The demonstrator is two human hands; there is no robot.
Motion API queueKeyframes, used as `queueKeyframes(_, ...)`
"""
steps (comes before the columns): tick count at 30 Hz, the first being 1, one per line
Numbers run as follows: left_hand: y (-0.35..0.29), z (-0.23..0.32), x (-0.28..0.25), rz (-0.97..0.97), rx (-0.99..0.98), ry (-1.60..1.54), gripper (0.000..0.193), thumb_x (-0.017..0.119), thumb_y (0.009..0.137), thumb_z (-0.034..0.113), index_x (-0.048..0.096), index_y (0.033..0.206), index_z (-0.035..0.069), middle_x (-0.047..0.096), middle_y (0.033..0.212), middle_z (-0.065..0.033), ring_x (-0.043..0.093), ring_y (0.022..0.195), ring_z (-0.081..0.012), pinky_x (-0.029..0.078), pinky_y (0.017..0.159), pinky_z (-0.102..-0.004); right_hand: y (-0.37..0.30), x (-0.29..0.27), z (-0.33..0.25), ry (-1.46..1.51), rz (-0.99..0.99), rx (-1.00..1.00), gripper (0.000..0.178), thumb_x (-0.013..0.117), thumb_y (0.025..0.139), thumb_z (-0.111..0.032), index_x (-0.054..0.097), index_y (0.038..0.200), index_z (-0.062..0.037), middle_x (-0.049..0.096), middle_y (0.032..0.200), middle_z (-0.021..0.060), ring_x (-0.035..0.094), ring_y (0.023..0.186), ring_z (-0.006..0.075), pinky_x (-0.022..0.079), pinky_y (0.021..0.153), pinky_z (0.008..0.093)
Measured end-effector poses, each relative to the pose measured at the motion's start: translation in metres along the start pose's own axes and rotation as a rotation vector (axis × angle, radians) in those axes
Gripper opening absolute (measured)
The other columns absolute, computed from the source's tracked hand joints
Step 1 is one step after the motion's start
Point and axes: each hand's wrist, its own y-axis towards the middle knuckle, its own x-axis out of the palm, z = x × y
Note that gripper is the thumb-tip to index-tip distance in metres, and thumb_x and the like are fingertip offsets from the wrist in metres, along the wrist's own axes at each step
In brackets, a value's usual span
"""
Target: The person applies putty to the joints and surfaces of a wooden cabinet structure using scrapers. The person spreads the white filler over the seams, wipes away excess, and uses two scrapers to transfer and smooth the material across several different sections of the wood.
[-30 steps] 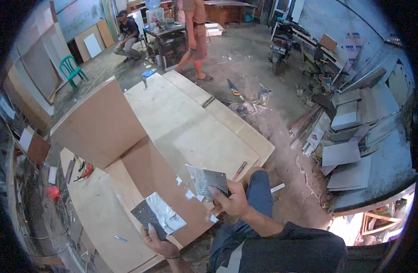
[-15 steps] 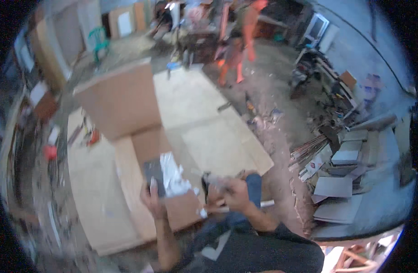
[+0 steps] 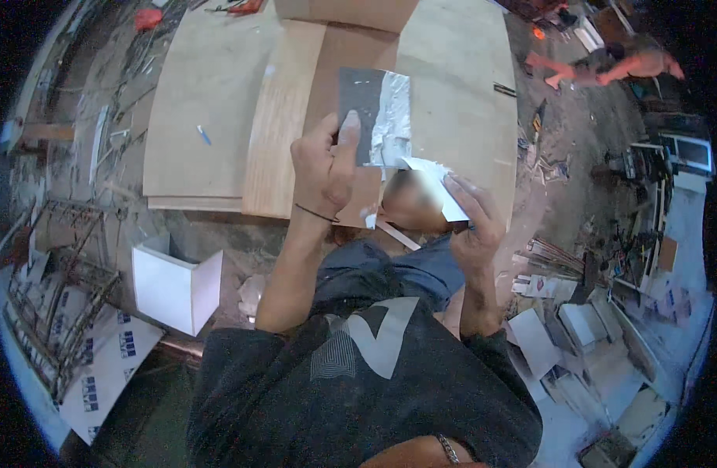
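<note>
My left hand (image 3: 327, 160) grips a dark flat plate (image 3: 360, 97) by its near part, thumb pressed on top. Thick white paste (image 3: 392, 113) covers the plate's right side. Between the fingers of my right hand (image 3: 479, 222) is a white flat scraper (image 3: 436, 183), tilted, with paste along its upper edge. The scraper's corner is close to the plate's lower right corner; whether they touch I cannot tell. Beneath both hands lies a brown board (image 3: 362, 54), with a strip of light wood (image 3: 276, 132) along its left side.
Large pale boards (image 3: 202, 140) spread under the work, with a small blue-and-white stick (image 3: 205, 136) on the left one. A brown panel (image 3: 343, 12) stands at the far edge. A white folded panel (image 3: 167, 288) is at my left. Another person (image 3: 623, 66) is at the far right.
My view has tipped down toward my body. My right hand has come up beside the plate, and the white scraper now shows clearly in it. My left hand still holds the plate.
</note>
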Motion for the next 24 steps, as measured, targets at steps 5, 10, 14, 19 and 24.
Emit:
queueKeyframes(5, -0.01, 0.0, -0.006, -0.045, -0.039, 0.114, 0.031, 0.047, 0.084, 0.025, 0.051, 0.068, -0.001, 0.037, 0.044, -0.0112, 0.038, 0.04, -0.0128, 0.03, 0.04, -0.0297, 0.001, 0.007, 0.006, -0.011, -0.057, 0.035, 0.047, 0.045, 0.059, 0.015, 0.06, 0.099, -0.0041, 0.059, 0.094, 0.0141, 0.057, 0.088, 0.0246, 0.044, 0.079, 0.0304)
queueKeyframes(10, -0.013, -0.008, -0.004, -0.004, 0.018, 0.143, 0.032, 0.047, 0.083, 0.026, 0.05, 0.066, 0.0, 0.041, 0.045, -0.0163, 0.043, 0.038, -0.0241, 0.031, 0.04, -0.0342, 0.003, 0.021, 0.008, 0.003, -0.069, 0.162, 0.044, 0.045, 0.063, 0.015, 0.059, 0.1, -0.0047, 0.059, 0.093, 0.013, 0.058, 0.086, 0.0221, 0.045, 0.072, 0.0268)
queueKeyframes(14, -0.012, -0.016, -0.005, -0.076, -0.016, 0.182, 0.03, 0.049, 0.083, 0.026, 0.055, 0.075, -0.002, 0.035, 0.047, -0.0079, 0.033, 0.045, -0.0083, 0.029, 0.041, -0.0276, 0.001, 0.035, 0.007, 0.028, -0.027, 0.179, 0.045, 0.053, 0.059, 0.011, 0.06, 0.099, -0.0076, 0.059, 0.085, 0.0124, 0.058, 0.079, 0.0264, 0.047, 0.067, 0.0321)
queueKeyframes(19, -0.012, -0.009, -0.002, -0.039, -0.003, 0.162, 0.032, 0.047, 0.084, 0.026, 0.052, 0.069, -0.002, 0.033, 0.047, -0.0108, 0.032, 0.044, -0.01, 0.029, 0.041, -0.0287, -0.002, 0.037, 0.007, 0.085, -0.072, 0.176, 0.041, 0.056, 0.061, 0.008, 0.06, 0.099, -0.0075, 0.059, 0.091, 0.0128, 0.058, 0.083, 0.027, 0.047, 0.071, 0.032)
queueKeyframes(24, -0.013, -0.013, 0.003, -0.014, 0.05, 0.161, 0.032, 0.047, 0.085, 0.026, 0.051, 0.068, -0.002, 0.034, 0.047, -0.0115, 0.031, 0.043, -0.0116, 0.029, 0.041, -0.0292, -0.001, 0.034, 0.003, 0.097, -0.105, 0.133, 0.042, 0.064, 0.058, 0.001, 0.06, 0.099, -0.0078, 0.059, 0.093, 0.012, 0.058, 0.085, 0.0263, 0.047, 0.073, 0.0325)
